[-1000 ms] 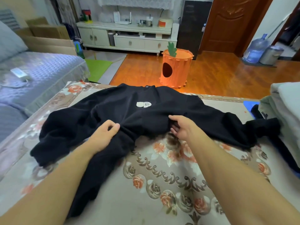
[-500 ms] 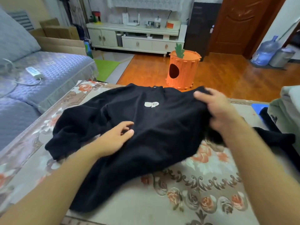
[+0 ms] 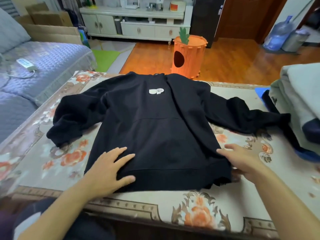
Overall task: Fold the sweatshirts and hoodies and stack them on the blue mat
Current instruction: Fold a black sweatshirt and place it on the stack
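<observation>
A black hoodie [image 3: 155, 122] with a small white chest logo lies front up and spread flat on the floral-covered table [image 3: 199, 213], hem toward me, both sleeves out to the sides. My left hand [image 3: 110, 170] presses flat on the hem's left part, fingers spread. My right hand [image 3: 240, 160] lies at the hem's right corner with fingers extended, fingertips touching the fabric edge. At the right a blue mat [image 3: 260, 91] shows under a stack of folded garments [image 3: 301, 94].
A blue sofa [image 3: 34, 70] with a white power strip runs along the left. An orange carrot-shaped bin [image 3: 188, 56] stands on the wood floor beyond the table. A white cabinet, cardboard boxes and a water jug sit farther back.
The hoodie was bunched, then pulled out flat with its hem toward me. Both hands moved down from the garment's middle and right shoulder to the hem.
</observation>
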